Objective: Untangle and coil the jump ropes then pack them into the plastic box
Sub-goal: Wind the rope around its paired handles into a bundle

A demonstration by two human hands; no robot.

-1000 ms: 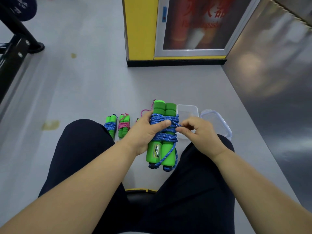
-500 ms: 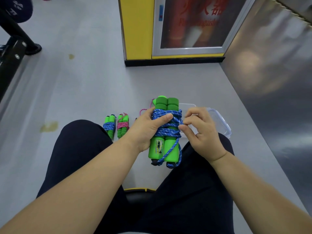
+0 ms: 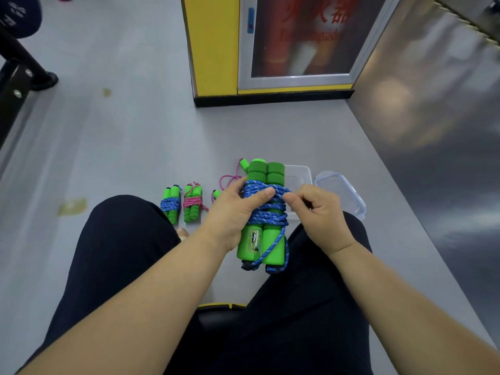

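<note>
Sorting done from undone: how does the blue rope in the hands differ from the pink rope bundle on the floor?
The blue rope is held over the lap, left hand gripping it, right hand pinching its cord; the pink rope bundle lies untouched on the floor. Cord colour: blue rope blue, pink rope bundle pink. Both: paired green foam grips, cord wound round them.

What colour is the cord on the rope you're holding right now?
Blue cord with pale flecks, wound round green handles; clearest in the head view.
</note>
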